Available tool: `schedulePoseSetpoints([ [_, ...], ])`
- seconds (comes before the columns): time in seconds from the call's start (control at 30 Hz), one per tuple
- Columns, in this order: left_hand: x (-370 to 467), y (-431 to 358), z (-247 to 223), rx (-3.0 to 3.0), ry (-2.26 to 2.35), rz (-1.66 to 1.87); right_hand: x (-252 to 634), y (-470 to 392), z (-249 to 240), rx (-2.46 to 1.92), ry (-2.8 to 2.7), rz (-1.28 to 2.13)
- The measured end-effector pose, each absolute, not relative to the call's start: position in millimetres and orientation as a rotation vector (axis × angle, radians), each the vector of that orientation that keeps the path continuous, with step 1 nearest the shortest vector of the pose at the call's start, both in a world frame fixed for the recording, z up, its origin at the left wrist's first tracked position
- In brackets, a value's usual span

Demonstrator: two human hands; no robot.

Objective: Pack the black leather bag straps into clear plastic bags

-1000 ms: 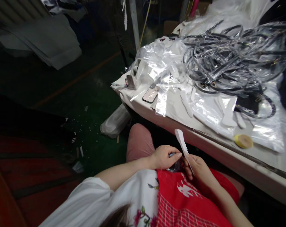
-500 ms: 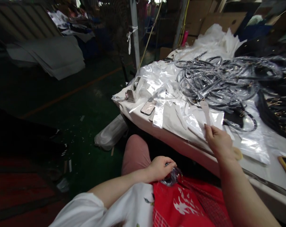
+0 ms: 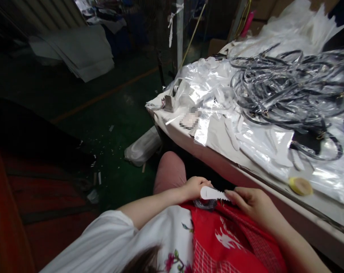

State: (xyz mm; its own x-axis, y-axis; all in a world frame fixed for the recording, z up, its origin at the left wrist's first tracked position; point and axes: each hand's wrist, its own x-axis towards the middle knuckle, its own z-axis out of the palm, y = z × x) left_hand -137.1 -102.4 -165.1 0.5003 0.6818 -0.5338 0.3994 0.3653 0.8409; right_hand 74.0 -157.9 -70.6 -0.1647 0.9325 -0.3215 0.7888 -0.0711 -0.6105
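Observation:
Over my lap, my left hand (image 3: 197, 187) is closed on a coiled dark strap in clear plastic (image 3: 205, 203). Pinched in my right hand (image 3: 244, 198) is a white serrated tag (image 3: 213, 193), whose rounded end lies just beside my left fingers and over the coil. On the table (image 3: 223, 151), a large tangle of plastic-wrapped black straps (image 3: 277, 87) spreads to the right. Another white serrated tag (image 3: 231, 133) rests on the plastic near the table's front edge.
A yellow tape roll (image 3: 300, 186) sits near the front edge. Clear plastic bags (image 3: 203, 79), a small metal holder (image 3: 168, 103) and a blurred phone (image 3: 189, 119) are at the table's left end. A wrapped roll (image 3: 142, 148) lies on the floor.
My right hand has come back from the table to my lap with the white tag. My left hand still holds the coil. The view has shifted, so the table sits further right.

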Motion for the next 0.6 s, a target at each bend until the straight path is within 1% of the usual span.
schedulePoseSetpoints([
  [0.13, -134.9, -101.9, -167.1, 1.232, 1.116, 0.19, 64.8, -178.2, -71.1, -2.075, -2.172, 0.863],
  [0.2, -134.0, -102.5, -165.5, 1.23, 1.118, 0.156, 60.9, -182.3, -70.2, -2.092, -2.215, 0.828],
  [0.43, -131.6, -98.9, -160.1, 1.358, 1.093, 0.09, 29.1, -175.7, -64.3, -1.913, -2.372, 0.757],
  [0.6, -131.5, -98.4, -156.0, 1.452, 1.097, 0.109, 10.3, -158.6, -83.5, -1.886, -2.446, 0.703],
])
